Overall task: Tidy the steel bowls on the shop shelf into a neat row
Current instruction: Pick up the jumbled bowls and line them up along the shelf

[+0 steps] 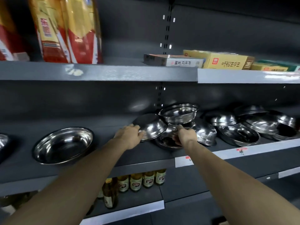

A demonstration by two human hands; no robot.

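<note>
An upturned bowl [150, 125] is gripped at its rim by the left hand [129, 135]; another bowl [168, 140] beneath is pinched by the right hand [185, 135]. More jumbled bowls [253, 125] crowd the shelf [146, 159] rightward; a lone bowl [63, 145] sits left.

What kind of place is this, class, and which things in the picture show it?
Most likely a shop aisle. Dark metal shelving carries price tags on its front edge, many alike steel bowls lie heaped on one shelf, and a row of matching bottles stands below, with boxed goods above.
</note>
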